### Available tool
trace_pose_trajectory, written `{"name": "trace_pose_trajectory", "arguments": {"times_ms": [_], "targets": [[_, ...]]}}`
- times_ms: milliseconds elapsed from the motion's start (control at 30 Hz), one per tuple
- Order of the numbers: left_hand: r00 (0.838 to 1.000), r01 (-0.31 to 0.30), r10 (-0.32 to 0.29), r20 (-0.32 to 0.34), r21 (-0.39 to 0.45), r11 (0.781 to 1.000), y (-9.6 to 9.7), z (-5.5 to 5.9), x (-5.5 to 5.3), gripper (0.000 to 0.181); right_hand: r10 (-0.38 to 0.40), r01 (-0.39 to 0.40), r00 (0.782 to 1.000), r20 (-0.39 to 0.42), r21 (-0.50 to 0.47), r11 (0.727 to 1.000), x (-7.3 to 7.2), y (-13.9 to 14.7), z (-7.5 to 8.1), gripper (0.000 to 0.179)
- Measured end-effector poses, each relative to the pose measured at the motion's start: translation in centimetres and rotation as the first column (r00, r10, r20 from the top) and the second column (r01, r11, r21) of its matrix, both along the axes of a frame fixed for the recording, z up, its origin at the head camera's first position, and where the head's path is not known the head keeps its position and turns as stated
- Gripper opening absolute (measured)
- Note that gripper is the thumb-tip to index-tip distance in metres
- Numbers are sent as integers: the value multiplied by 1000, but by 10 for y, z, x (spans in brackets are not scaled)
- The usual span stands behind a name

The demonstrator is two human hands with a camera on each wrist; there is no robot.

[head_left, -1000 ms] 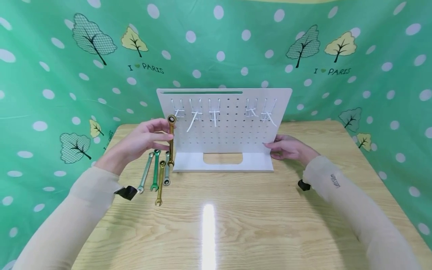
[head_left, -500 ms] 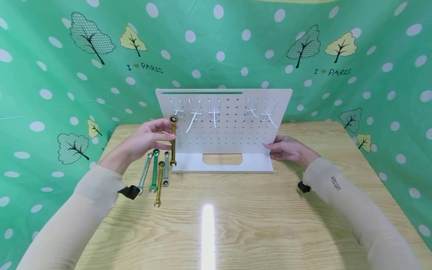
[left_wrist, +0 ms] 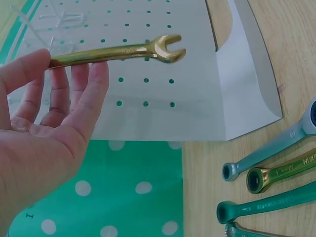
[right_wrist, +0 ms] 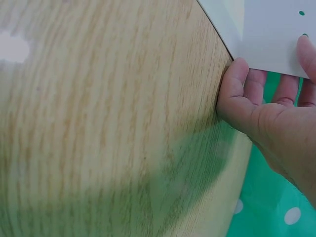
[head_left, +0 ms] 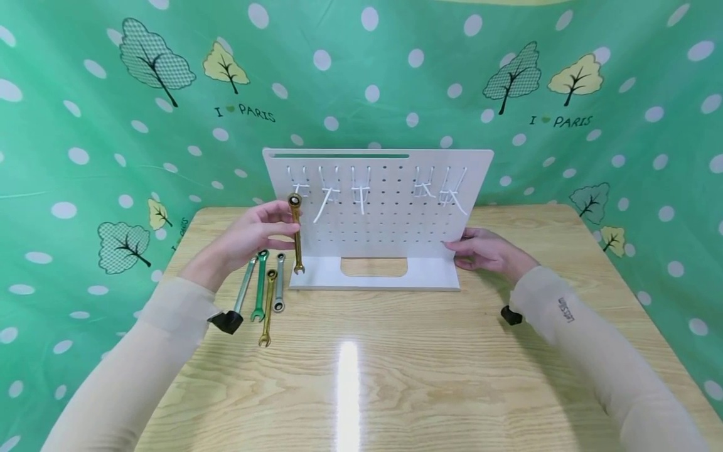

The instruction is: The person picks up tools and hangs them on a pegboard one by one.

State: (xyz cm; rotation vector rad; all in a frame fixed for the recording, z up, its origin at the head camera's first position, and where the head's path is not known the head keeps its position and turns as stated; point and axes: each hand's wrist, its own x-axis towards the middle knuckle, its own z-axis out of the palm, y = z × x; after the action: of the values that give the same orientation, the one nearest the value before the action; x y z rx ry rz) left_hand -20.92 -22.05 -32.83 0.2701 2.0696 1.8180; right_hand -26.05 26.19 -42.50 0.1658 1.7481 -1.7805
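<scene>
My left hand (head_left: 254,233) pinches a gold ratcheting combination wrench (head_left: 297,235) between thumb and fingers, its ring end up and its open end down. The wrench overlaps the left side of a white pegboard (head_left: 378,220) in the head view, ring end just below the leftmost hook (head_left: 299,187). In the left wrist view the wrench's open end (left_wrist: 168,48) points away from the fingers, in front of the board. My right hand (head_left: 482,251) grips the board's lower right edge, thumb on the front face and fingers behind it.
Several wrenches lie left of the board: a silver one (head_left: 279,282), a gold one (head_left: 268,307), a green one (head_left: 260,285), and another silver one (head_left: 245,285) partly behind the left wrist camera. More white hooks (head_left: 360,188) jut from the board. A green dotted cloth (head_left: 361,75) hangs behind the table.
My left hand has moved slightly right with the gold wrench, which now sits further over the board's left side. My right hand keeps its hold on the board.
</scene>
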Motion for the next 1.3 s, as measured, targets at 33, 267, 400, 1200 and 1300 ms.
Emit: {"name": "trace_pose_trajectory", "arguments": {"times_ms": [33, 267, 400, 1200, 1300], "targets": [[1000, -1, 1, 3, 6, 1000, 1, -1, 0, 29, 0, 0, 1000, 1, -1, 1000, 0, 0, 0, 37], [1000, -20, 20, 3, 22, 1000, 6, -11, -4, 25, -4, 4, 1000, 7, -5, 1000, 1, 0, 1, 36], [999, -32, 32, 8, 2, 999, 9, -18, -5, 27, -6, 6, 1000, 5, -3, 1000, 1, 0, 1, 36], [977, -198, 187, 103, 115, 973, 14, -23, -15, 23, -7, 7, 1000, -7, -7, 1000, 1, -1, -1, 29], [974, -210, 196, 109, 126, 970, 15, -24, -16, 23, 2, -2, 1000, -13, 0, 1000, 2, 1, 0, 29]]}}
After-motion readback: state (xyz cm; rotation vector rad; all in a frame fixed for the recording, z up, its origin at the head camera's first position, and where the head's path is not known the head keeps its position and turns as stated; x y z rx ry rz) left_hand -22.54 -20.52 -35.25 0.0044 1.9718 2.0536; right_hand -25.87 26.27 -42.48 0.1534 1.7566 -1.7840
